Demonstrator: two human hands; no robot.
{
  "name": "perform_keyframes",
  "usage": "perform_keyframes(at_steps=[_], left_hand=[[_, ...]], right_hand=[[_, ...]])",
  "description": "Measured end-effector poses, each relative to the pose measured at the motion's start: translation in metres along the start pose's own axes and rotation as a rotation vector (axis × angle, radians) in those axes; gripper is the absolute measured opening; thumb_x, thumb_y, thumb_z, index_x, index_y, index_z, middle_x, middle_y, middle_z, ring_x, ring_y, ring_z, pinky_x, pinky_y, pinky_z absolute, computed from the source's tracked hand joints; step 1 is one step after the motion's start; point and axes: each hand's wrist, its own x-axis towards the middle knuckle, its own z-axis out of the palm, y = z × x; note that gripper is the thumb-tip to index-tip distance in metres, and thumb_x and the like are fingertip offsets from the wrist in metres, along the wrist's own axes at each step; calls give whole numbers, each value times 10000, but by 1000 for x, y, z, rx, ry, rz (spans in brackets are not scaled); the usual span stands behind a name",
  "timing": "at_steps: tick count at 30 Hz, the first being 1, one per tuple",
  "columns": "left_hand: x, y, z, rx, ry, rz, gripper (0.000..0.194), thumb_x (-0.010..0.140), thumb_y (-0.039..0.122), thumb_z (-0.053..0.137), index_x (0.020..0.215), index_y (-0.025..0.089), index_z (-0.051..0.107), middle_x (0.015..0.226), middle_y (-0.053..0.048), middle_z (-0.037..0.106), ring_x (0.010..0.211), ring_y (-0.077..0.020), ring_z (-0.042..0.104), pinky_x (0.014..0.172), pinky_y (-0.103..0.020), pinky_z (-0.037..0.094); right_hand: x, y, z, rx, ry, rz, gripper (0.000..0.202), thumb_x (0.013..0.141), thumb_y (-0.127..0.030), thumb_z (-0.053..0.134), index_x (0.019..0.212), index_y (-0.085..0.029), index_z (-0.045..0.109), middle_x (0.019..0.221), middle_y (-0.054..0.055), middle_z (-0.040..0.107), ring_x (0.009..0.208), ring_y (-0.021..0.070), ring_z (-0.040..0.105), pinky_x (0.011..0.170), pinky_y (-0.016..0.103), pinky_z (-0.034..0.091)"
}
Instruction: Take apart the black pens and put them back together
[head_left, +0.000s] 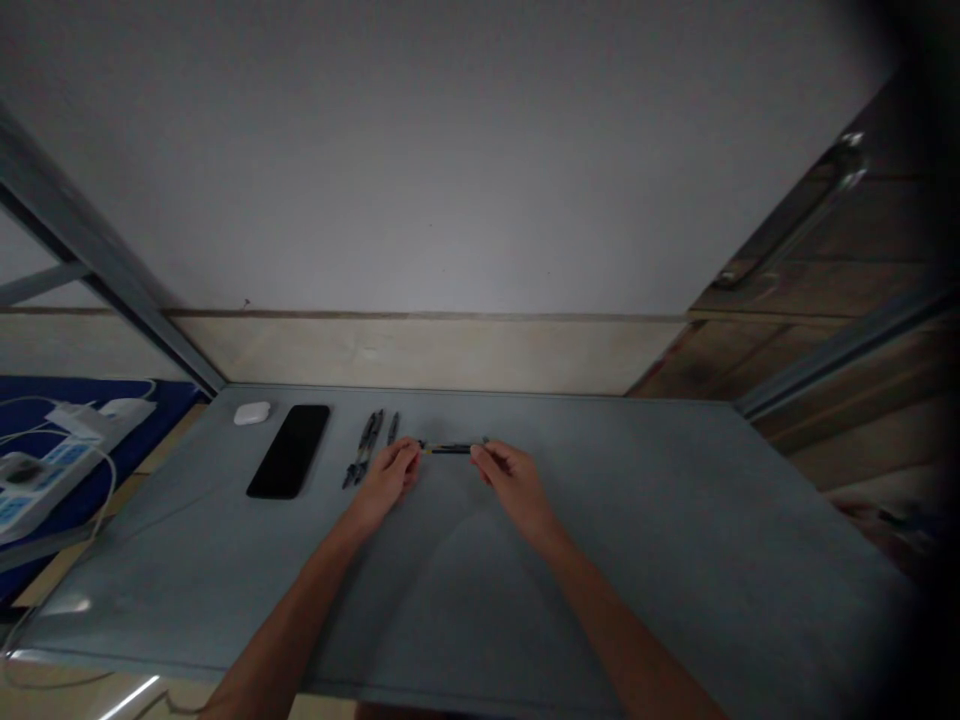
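Note:
A slim dark pen lies level between my two hands, just above the grey tabletop. My left hand pinches its left end, where a bit of yellow shows. At the other end, the fingers of my right hand are closed on the pen. The fingertips cover both ends, so I cannot tell whether it is whole or in parts. Left of my left hand lie several dark pens, side by side and slanted. One short pen or pen part lies just behind that hand.
On the table's left are a black phone and a white earbud case. Beyond the left edge, a white power strip with cables rests on blue fabric. A pale wall rises behind; metal posts stand at both back corners.

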Motion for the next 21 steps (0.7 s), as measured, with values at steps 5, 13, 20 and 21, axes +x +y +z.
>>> perform_keyframes(at_steps=[5, 13, 20, 21], left_hand=[[-2, 3, 0, -170, -4, -118, 358, 804, 542, 534, 700, 218, 423, 517, 92, 270, 388, -49, 193, 380, -198, 128], [-10, 6, 6, -37, -212, -45, 359, 822, 534, 531, 700, 212, 429, 558, 78, 303, 429, -60, 231, 408, -213, 157], [-20, 13, 14, 69, -272, -12, 434, 875, 631, 408, 734, 221, 419, 615, 48, 355, 489, -92, 288, 446, -227, 236], [-20, 13, 14, 88, -277, 17, 443, 886, 636, 386, 737, 220, 424, 622, 43, 365, 499, -96, 303, 458, -229, 254]], right_hand=[[1, 1, 0, 68, -5, -7, 310, 859, -497, 581, 757, -207, 625, 598, -14, 516, 556, 141, 495, 538, 252, 381], [4, -2, -4, 224, 78, 5, 331, 846, -525, 583, 791, -200, 618, 606, -14, 530, 556, 138, 497, 553, 261, 403], [2, -5, 1, 303, 64, 20, 369, 862, -562, 552, 794, -201, 585, 674, 24, 595, 609, 154, 544, 593, 278, 453], [2, -4, 1, 318, 64, 26, 367, 863, -562, 551, 820, -200, 589, 697, 31, 610, 621, 157, 558, 599, 282, 463]])
